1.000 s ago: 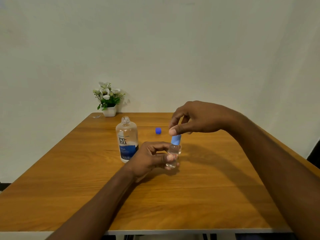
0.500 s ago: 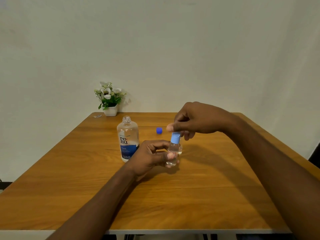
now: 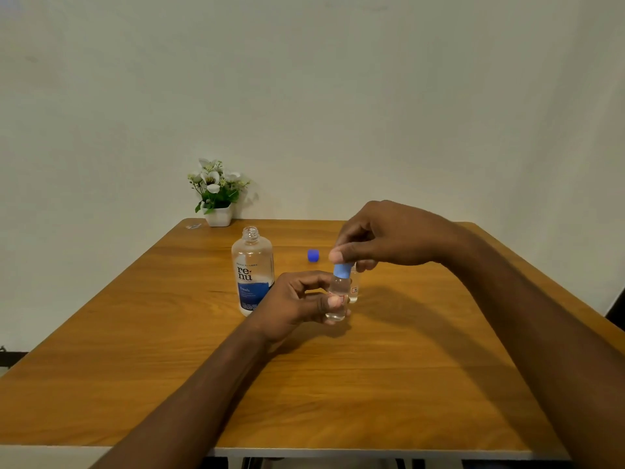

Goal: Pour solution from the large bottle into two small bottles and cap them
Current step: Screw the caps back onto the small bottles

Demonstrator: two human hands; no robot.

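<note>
Small bottle (image 3: 337,304) sits upright over mid-table (image 3: 372,384), pinched by the left hand (image 3: 291,304) to steady it; right hand (image 3: 389,236) pinches its cap (image 3: 342,269) from above, likely for twisting; second bottle (image 3: 353,292) waits just behind; large bottle (image 3: 252,272) stands open, clear of both hands.

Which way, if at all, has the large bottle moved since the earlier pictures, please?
No: the large bottle keeps its place left of the dark blue cap.
</note>
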